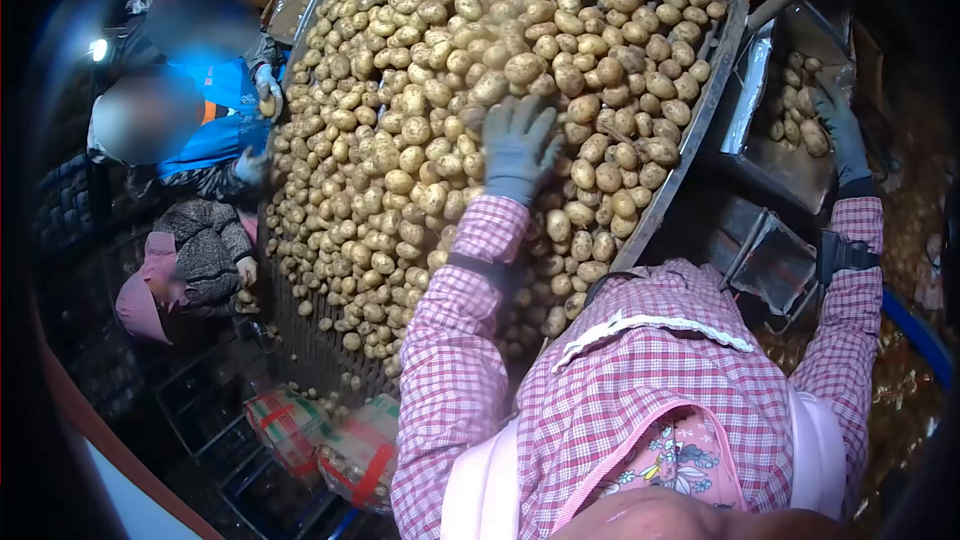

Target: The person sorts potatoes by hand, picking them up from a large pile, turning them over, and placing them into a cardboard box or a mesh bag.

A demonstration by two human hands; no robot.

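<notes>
The left hand [518,148], in a grey glove, lies flat on the potatoes [420,140] with the fingers spread and open; it grips nothing and its palm faces down on the heap. The right hand [838,120], also gloved, reaches out to the side, well apart from the left, and rests at the edge of a chute [775,165]; whether its fingers close on anything cannot be told, since the hand shows from the back. A few potatoes lie in the chute just beside that hand. Both arms wear pink checked sleeves [455,340], each with a dark band near the wrist. The potatoes cover a wide sorting belt [700,120] that runs away from the person, its metal rim passing between the two hands. The heap is thick at the far end and thins toward the near end, where the bars of the belt show. On the far side of the belt two co-workers stand at the rim: one in a blue jacket [225,110] holds a potato in a gloved hand [267,90], and one in a grey knit top with a pink cap [145,290] stands nearer. Below the near end of the belt stand filled mesh sacks [340,450] with red straps.
</notes>
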